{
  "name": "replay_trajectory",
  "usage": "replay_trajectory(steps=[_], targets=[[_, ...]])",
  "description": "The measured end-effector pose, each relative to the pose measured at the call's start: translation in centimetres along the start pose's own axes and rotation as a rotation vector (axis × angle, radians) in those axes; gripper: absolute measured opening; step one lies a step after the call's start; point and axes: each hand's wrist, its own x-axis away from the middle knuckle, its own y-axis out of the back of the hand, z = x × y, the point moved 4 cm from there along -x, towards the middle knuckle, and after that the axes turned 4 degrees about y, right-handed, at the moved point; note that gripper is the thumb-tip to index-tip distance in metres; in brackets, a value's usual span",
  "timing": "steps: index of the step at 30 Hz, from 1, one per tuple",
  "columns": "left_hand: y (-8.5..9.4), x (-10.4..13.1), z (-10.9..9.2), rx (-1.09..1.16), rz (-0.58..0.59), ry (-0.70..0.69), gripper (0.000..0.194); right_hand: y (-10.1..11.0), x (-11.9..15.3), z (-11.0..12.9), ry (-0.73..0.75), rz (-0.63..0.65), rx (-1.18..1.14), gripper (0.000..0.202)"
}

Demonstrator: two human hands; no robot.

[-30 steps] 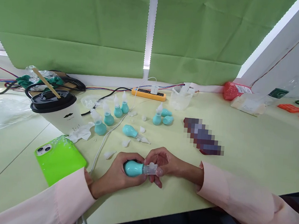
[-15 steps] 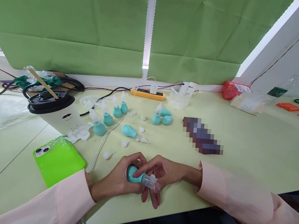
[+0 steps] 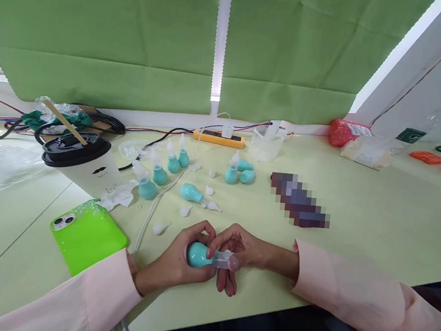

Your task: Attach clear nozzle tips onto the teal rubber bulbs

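My left hand (image 3: 179, 262) is wrapped round the teal bulb of a nasal aspirator (image 3: 197, 255) near the table's front edge. The thumb and fingers of my right hand (image 3: 238, 252) pinch the clear tube (image 3: 220, 259) at the bulb's mouth. Just beyond my hands, another aspirator (image 3: 192, 193) lies on its side with its tip to the right. Loose translucent tips (image 3: 160, 228) are scattered near it. Several upright aspirators (image 3: 147, 189) stand in a slanting row at the left, and one more (image 3: 231, 174) stands beside two bare teal bulbs (image 3: 247, 176).
A green phone (image 3: 88, 236) and a lidded paper cup (image 3: 89, 169) with a straw are at the left. A white cable (image 3: 150, 212) runs to an orange power strip (image 3: 218, 138). Farther back stands a translucent tub (image 3: 266, 146); a blurred dark object (image 3: 298, 200) lies at the right.
My right hand has shifted up slightly along the clear tube. The aspirator's tube now points more level to the right, and more of the bulb shows.
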Motion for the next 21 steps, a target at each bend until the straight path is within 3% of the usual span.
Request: replay_trajectory(steps=[13, 21], targets=[[-0.3, -0.5, 0.3, 0.266, 0.087, 0.096, 0.035, 0.8, -0.2, 0.0, -0.015, -0.123, -0.141, 0.044], [-0.6, -0.7, -0.3, 0.4, 0.101, 0.059, 0.041, 1.1, -0.5, -0.5, 0.058, -0.103, -0.188, 0.047]])
